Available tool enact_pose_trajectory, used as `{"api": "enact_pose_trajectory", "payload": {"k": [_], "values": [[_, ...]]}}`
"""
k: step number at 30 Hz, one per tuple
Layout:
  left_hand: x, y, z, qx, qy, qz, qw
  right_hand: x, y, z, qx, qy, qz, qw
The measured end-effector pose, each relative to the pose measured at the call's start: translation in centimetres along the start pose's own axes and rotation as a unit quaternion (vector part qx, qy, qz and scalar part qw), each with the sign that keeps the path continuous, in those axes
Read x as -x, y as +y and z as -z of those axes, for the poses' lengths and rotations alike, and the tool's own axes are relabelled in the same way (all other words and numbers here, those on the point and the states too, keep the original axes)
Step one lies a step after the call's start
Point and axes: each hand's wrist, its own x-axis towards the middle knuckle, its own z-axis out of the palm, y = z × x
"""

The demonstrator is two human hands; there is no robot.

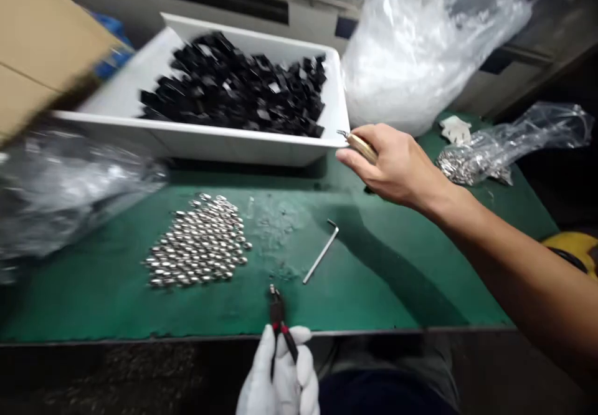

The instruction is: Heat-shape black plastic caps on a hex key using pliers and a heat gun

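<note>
My left hand (pixel 280 371), in a white glove, is closed around small pliers (pixel 276 312) with black and red handles at the bench's front edge. The pliers' jaws point away from me over the green mat. My right hand (pixel 392 159) is bare and raised near the right front corner of the white bin (pixel 187 129). It grips a small tan-handled tool (pixel 363 147) with a thin metal tip; its exact kind is unclear. A hex key (pixel 321 255) lies between the hands. Left of it, many shiny oval metal pieces (pixel 196 240) lie grouped on the mat.
Black parts (pixel 247 91) fill much of the bin. A large clear plastic bag (pixel 406 53) stands beside it. At right lie a white glove (pixel 455 129) and a bag of small metal pieces (pixel 471 156). Cardboard (pixel 42 41) and plastic film (pixel 70 190) occupy the left.
</note>
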Motion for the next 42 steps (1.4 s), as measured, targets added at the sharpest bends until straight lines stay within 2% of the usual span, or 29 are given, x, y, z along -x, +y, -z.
{"api": "enact_pose_trajectory", "payload": {"k": [3,6,8,10,14,17,24,30,33,42], "values": [[-0.6,0.1,-0.1,-0.067,0.013,-0.042,0.997,7.3,2.2,-1.6,-0.027,-0.056,-0.03,0.998],[-0.1,0.2,-0.8,-0.084,0.033,-0.077,0.993,14.5,2.4,-3.7,-0.052,-0.117,-0.112,0.985],[0.2,0.2,-1.3,-0.084,0.055,-0.08,0.992,17.9,1.7,-4.9,-0.077,-0.129,-0.166,0.975],[0.4,0.1,-1.7,-0.09,0.081,-0.085,0.989,19.7,0.7,-6.0,-0.082,-0.122,-0.201,0.968],[0.3,0.0,-2.6,-0.112,0.135,-0.093,0.98,20.3,-0.7,-7.3,-0.047,-0.082,-0.223,0.97],[0.3,-0.1,-3.4,-0.124,0.16,-0.107,0.973,20.1,-0.6,-7.5,-0.028,-0.084,-0.221,0.971],[0.4,-0.3,-3.9,-0.138,0.168,-0.121,0.969,21.4,1.6,-6.8,-0.028,-0.103,-0.23,0.967],[0.4,-0.1,-3.3,-0.138,0.203,-0.117,0.962,23.2,4.5,-5.8,-0.005,-0.114,-0.29,0.95],[0.2,0.0,-3.1,-0.145,0.205,-0.123,0.96,24.0,5.9,-5.5,-0.012,-0.109,-0.299,0.948],[0.0,0.1,-3.3,-0.163,0.22,-0.135,0.952,25.3,7.5,-6.4,-0.024,0.01,-0.283,0.959]]}}
